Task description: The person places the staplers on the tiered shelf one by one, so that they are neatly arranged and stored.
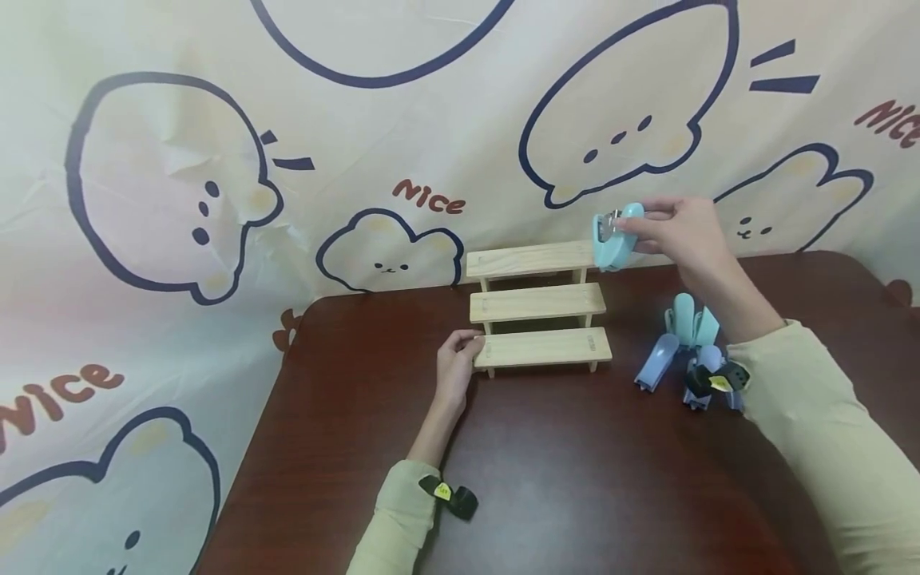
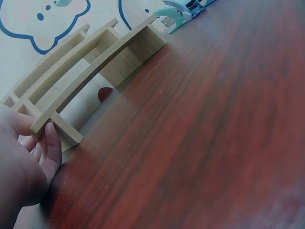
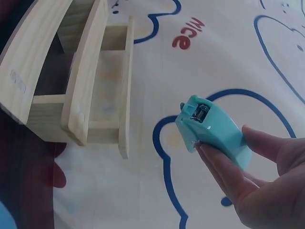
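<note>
My left hand (image 1: 456, 370) pinches the left end of the lowest step of a three-step wooden display stand (image 1: 542, 348). In the left wrist view, the fingers (image 2: 53, 143) lie around that step's corner. My right hand (image 1: 686, 228) holds a teal hole punch (image 1: 616, 237) up in the air, near the right end of the top step. Thumb and fingers grip its body from both sides in the right wrist view, and the metal part of the hole punch (image 3: 201, 113) faces away from the palm. Several more punches, teal (image 1: 684, 319) and blue (image 1: 657, 362), stand on the table below the right forearm.
The stand is at the back of a dark red-brown table (image 1: 561, 471), close to a wall covering (image 1: 402, 144) with cartoon outlines. The right sleeve (image 1: 812, 423) and its wrist camera partly hide the group of punches.
</note>
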Tool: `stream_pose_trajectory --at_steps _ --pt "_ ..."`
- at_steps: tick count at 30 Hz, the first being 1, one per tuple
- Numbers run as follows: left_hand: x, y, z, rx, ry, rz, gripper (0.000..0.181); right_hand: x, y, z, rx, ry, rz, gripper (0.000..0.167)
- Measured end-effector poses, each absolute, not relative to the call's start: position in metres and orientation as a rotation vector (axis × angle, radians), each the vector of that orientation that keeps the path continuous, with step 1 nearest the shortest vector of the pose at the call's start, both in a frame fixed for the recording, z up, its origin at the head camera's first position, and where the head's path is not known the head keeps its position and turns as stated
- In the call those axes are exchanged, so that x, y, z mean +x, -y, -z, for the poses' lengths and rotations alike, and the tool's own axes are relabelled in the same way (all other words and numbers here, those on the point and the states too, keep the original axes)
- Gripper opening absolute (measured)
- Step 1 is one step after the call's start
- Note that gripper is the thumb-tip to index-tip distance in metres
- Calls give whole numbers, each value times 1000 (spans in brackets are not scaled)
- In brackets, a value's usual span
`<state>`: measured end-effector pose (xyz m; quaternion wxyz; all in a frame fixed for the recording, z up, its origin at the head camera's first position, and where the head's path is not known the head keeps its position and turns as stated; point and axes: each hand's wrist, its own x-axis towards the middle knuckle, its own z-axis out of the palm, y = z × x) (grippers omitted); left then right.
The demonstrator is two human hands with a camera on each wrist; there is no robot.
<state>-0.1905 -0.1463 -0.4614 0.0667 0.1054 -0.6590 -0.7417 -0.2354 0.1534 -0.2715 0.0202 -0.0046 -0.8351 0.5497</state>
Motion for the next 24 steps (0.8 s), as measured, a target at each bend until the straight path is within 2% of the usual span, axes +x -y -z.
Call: stream_pose_trajectory --at_steps 15,24 --pt "-192 147 461 311 2036 2182 17 -263 -102 269 102 2654 -1735 50" --pt "-193 146 462 293 2078 2122 16 -282 -63 281 106 2707 -1754 57"
